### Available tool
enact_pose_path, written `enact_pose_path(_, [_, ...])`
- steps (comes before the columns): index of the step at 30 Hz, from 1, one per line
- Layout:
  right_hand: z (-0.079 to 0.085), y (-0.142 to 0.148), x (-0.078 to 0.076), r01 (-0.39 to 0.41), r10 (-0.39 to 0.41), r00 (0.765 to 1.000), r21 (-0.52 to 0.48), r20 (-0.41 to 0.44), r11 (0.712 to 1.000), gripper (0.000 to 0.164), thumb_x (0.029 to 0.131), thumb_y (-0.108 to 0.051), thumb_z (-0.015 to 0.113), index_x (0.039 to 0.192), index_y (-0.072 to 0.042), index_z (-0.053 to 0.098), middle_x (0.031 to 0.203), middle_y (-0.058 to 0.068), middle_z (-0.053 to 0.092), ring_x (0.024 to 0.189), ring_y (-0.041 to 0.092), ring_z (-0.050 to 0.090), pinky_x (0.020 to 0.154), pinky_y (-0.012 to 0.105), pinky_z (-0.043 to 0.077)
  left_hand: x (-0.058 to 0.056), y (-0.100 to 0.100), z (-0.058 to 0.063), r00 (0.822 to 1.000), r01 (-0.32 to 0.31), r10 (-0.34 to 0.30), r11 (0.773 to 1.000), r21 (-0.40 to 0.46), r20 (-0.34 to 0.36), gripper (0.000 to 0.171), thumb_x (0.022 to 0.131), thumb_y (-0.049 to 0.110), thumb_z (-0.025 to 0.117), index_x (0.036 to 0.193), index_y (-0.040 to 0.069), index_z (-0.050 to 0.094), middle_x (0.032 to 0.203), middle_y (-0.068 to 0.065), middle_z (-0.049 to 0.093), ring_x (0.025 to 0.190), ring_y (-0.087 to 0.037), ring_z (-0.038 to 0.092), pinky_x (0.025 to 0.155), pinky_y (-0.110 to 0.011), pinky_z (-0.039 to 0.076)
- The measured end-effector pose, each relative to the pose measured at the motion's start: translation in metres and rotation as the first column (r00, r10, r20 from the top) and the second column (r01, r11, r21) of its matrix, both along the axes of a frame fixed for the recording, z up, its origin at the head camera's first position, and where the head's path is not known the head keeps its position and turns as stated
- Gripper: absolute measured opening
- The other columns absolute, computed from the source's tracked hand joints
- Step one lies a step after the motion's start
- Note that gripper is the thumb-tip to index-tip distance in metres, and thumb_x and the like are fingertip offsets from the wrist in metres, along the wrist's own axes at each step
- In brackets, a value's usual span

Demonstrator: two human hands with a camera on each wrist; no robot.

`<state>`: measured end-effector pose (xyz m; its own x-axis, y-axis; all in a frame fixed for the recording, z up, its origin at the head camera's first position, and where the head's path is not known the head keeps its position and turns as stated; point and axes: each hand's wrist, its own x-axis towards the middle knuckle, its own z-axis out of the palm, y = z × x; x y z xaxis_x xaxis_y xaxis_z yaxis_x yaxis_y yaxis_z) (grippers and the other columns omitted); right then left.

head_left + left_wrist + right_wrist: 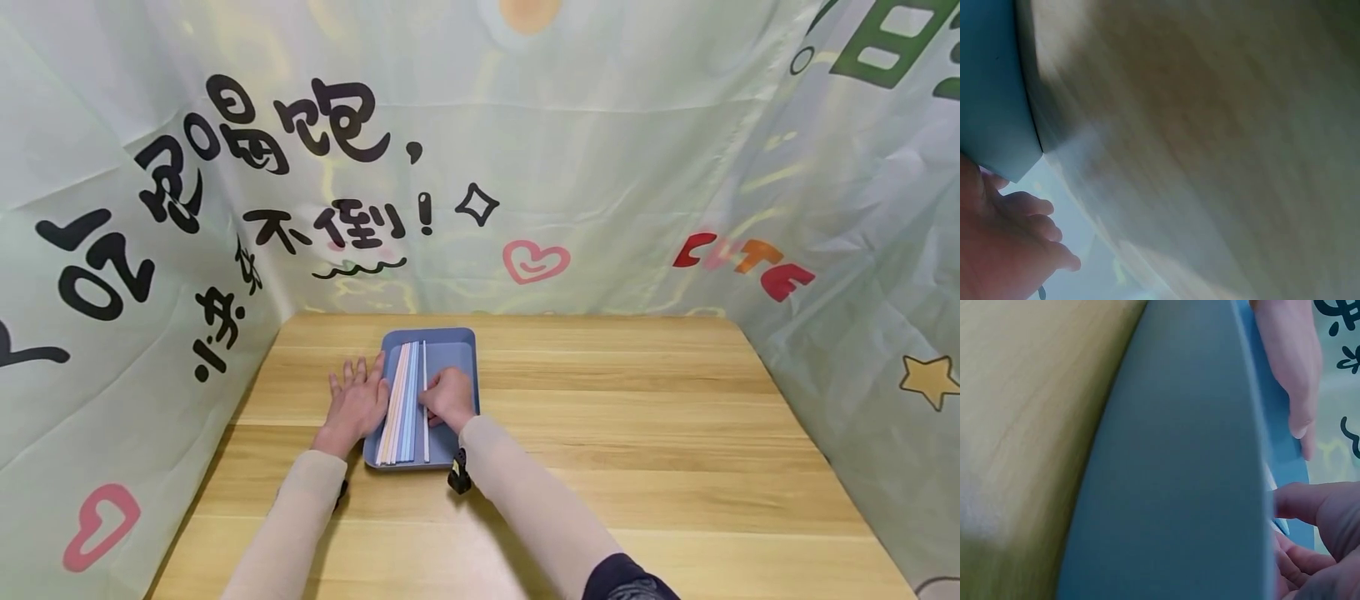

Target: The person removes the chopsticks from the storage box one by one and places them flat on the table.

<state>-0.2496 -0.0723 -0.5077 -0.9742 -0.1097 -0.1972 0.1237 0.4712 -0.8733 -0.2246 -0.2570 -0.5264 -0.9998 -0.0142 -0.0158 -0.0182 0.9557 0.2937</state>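
A blue-grey rectangular tray [450,350] lies on the table, holding a row of long thin straws [401,404] in pink, white and light blue along its left side. One white straw [426,442] lies apart, right of the row. Over the tray's right half, my right hand [450,398] is curled, its thumb and fingertips pinching that white straw near its middle. My left hand [358,404] rests at the tray's left rim with fingers straight and spread. In the right wrist view, the tray's side wall [1172,450] hides most of the straws.
The tray stands on a wooden table [615,433], left of its middle. Behind and at both sides hangs a printed cloth [600,167] with black writing, hearts and a star. A black wrist strap [459,473] sits at the right cuff, near the tray's front right corner.
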Motion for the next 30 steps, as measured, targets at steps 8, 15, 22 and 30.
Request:
enact_pose_path(8, [-0.002,-0.002,-0.001,0.019,-0.019,1.000,0.022,0.004,1.000,0.028,0.084,0.000,0.080,0.071,-0.008,0.056,0.048,0.004,0.059,0.039,0.020,0.065,0.042,0.033,0.058,0.000,0.000,0.000,1.000,0.000,0.000,1.000,0.013,0.010,0.062,0.114,0.035,0.024,0.171,0.013,0.012,0.170,-0.036,0.015,0.159,-0.058,0.006,0.124,-0.078,-0.002])
enact_pose_path(15, [0.002,-0.001,-0.002,0.030,-0.028,0.996,-0.021,0.088,0.999,0.029,0.086,-0.009,0.084,0.076,-0.009,0.057,0.055,0.004,0.061,0.048,0.027,0.071,0.048,0.038,0.061,0.001,0.000,0.000,1.000,-0.001,0.001,1.000,0.006,0.015,0.062,0.114,0.035,0.024,0.171,0.013,0.011,0.170,-0.036,0.014,0.159,-0.058,0.006,0.124,-0.078,-0.001])
enact_pose_path(22, [0.009,0.004,-0.003,0.020,-0.008,0.989,-0.084,0.149,0.996,0.022,0.089,-0.011,0.082,0.080,-0.008,0.062,0.063,0.009,0.068,0.056,0.028,0.075,0.054,0.039,0.064,-0.001,0.000,0.000,1.000,0.004,-0.004,1.000,0.006,0.013,0.062,0.114,0.034,0.024,0.171,0.013,0.010,0.170,-0.037,0.013,0.158,-0.059,0.004,0.124,-0.079,-0.001])
enact_pose_path(30, [0.017,0.012,-0.003,0.016,0.002,0.989,-0.119,0.151,0.993,0.009,0.092,-0.007,0.075,0.091,-0.001,0.068,0.073,0.014,0.072,0.064,0.028,0.076,0.060,0.041,0.066,0.000,-0.001,0.000,1.000,-0.001,0.001,1.000,0.011,0.010,0.062,0.114,0.035,0.024,0.171,0.014,0.011,0.170,-0.037,0.013,0.158,-0.059,0.005,0.123,-0.079,-0.001])
